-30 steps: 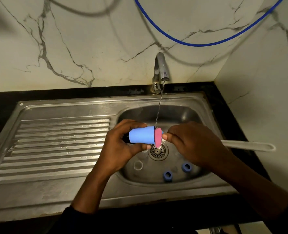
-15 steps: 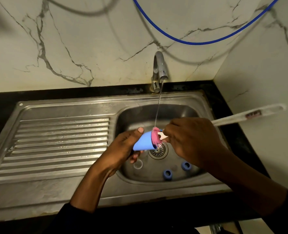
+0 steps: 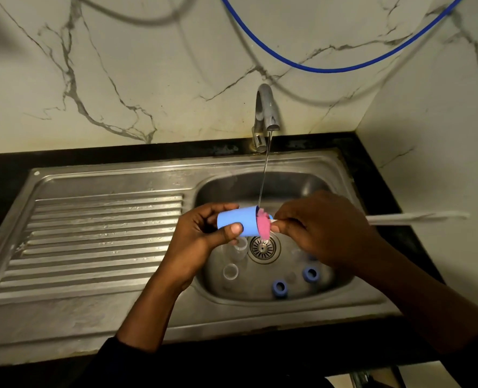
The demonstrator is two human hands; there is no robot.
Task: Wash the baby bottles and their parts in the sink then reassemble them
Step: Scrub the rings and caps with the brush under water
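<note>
My left hand [image 3: 201, 239] grips a blue bottle cap [image 3: 239, 221] on its side over the sink basin [image 3: 302, 186], under a thin stream from the tap [image 3: 264, 113]. My right hand [image 3: 324, 231] holds a white-handled brush [image 3: 416, 217] whose pink sponge head [image 3: 263, 225] sits in the cap's open mouth. On the basin floor lie two blue rings [image 3: 279, 287] [image 3: 311, 273] and clear bottle parts [image 3: 230, 271] [image 3: 240, 247] by the drain [image 3: 263, 247].
A ribbed steel drainboard [image 3: 92, 242] stretches left of the basin. Black counter [image 3: 5, 169] borders the sink, with marble walls behind and on the right. A blue hose [image 3: 324, 69] hangs across the wall above the tap.
The brush handle has swung down from a raised tilt to nearly level. The cap has turned back to horizontal, and both hands have shifted slightly under the water.
</note>
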